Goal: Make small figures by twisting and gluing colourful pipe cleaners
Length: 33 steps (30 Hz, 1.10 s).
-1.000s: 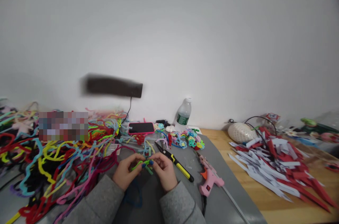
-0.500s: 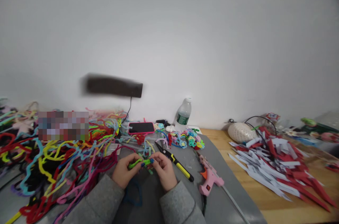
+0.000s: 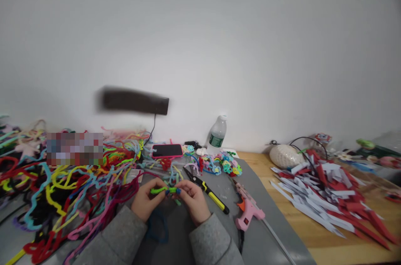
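One left hand (image 3: 146, 201) and one right hand (image 3: 194, 204) are seen, with at least one bright green pipe cleaner (image 3: 159, 190) held between them. One pink glue gun (image 3: 249, 213), one pair of yellow-handled cutters (image 3: 216, 199), one smartphone (image 3: 167, 151) and one plastic bottle (image 3: 216, 136) are counted. Dozens of red and white paper strips (image 3: 319, 203) are heaped together; the loose pipe cleaners (image 3: 73, 189) are too tangled to be counted.

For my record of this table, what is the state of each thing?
Left hand: pinching green strand
Right hand: pinching it too
Phone: face up, screen dark
Bottle: capped
Yellow-black tool: lying unheld
Glue gun: lying unheld
Colourful strands: tangled
Red and white strips: heaped
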Each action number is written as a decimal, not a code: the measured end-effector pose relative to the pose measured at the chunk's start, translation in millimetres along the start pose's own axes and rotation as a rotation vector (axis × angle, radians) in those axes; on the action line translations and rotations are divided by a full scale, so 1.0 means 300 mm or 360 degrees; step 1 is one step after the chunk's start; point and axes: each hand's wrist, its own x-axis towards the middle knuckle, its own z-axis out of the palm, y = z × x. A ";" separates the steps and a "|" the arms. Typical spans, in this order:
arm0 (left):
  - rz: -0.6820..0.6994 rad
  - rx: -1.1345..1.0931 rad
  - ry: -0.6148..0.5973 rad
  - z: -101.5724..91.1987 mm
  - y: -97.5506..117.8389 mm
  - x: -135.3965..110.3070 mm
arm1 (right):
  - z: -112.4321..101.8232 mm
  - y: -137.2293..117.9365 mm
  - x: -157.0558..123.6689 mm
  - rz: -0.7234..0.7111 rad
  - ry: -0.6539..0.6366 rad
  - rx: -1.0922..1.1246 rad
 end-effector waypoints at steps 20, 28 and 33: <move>-0.0428 -0.0356 -0.0230 0.020 -0.077 -0.004 | 0.013 -0.011 -0.001 -0.0098 -0.0128 -0.0034; -0.0229 -0.0060 -0.0038 0.028 -0.068 -0.016 | 0.026 -0.012 0.003 -0.0055 -0.0070 -0.0033; -0.0032 0.0209 -0.0028 0.016 -0.037 -0.011 | 0.028 0.010 0.008 -0.0030 0.0009 -0.0224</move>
